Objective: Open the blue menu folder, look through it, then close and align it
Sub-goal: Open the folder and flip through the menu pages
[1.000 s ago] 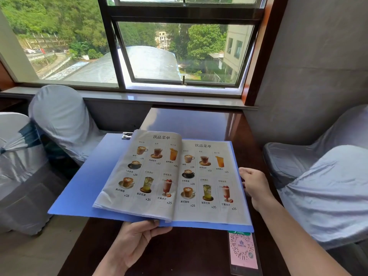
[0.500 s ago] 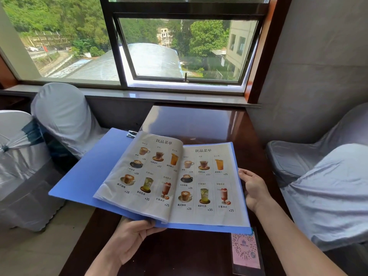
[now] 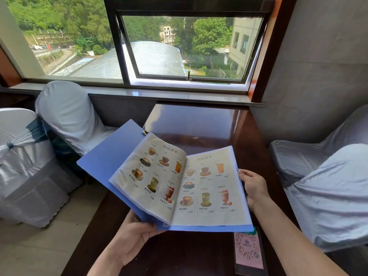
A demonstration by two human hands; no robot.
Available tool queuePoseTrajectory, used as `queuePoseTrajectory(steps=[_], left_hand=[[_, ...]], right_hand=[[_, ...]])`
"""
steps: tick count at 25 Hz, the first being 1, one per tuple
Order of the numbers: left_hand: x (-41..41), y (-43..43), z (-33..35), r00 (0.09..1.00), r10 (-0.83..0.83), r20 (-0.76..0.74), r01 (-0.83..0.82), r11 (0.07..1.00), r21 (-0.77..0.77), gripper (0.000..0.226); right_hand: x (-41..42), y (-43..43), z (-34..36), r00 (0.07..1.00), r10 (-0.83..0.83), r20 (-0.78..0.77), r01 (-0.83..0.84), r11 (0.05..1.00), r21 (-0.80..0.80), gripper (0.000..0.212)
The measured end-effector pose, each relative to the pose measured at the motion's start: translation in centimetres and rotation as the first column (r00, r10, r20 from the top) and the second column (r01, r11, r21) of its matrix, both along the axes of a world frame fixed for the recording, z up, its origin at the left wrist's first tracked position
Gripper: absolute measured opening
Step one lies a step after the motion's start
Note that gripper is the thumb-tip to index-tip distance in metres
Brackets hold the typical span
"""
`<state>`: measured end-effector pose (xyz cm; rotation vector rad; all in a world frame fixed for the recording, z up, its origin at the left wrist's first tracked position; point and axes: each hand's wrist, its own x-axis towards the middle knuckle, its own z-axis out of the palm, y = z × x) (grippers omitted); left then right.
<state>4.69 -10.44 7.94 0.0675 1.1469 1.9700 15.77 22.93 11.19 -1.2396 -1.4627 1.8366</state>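
Note:
The blue menu folder (image 3: 107, 160) is open over the dark wooden table (image 3: 199, 124), its left cover and pages tilted upward. Both visible pages show pictures of drinks with prices. My left hand (image 3: 133, 236) grips the folder's bottom edge near the spine, fingers under it and thumb on top. My right hand (image 3: 253, 188) holds the right edge of the folder, fingers curled around it.
A pink QR-code card (image 3: 249, 250) lies on the table near the front right. Chairs in white covers stand at the left (image 3: 67, 116) and right (image 3: 326, 186). A window with a sill (image 3: 179, 94) is behind the table.
The left cover and left pages have risen from nearly flat to a steep tilt, folding toward the right. My left hand has moved right and up with them. My right hand has stayed at the right edge.

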Motion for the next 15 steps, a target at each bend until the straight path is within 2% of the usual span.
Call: queuePoseTrajectory(steps=[6,12,15], left_hand=[[-0.2,-0.2,0.0,0.998,-0.065,0.008,0.063,0.99,0.122,0.083],[0.2,0.0,0.1,0.994,-0.06,0.087,0.047,0.988,0.148,0.079],[0.1,-0.2,0.0,0.988,-0.05,0.144,0.023,0.982,0.185,0.065]], right_hand=[[-0.3,0.1,-0.5,1.0,-0.013,0.002,0.013,1.0,-0.008,0.018],[-0.5,0.0,-1.3,1.0,-0.02,0.006,0.02,1.0,-0.003,0.016],[-0.6,0.1,-1.5,1.0,-0.025,0.002,0.025,1.0,-0.001,0.015]])
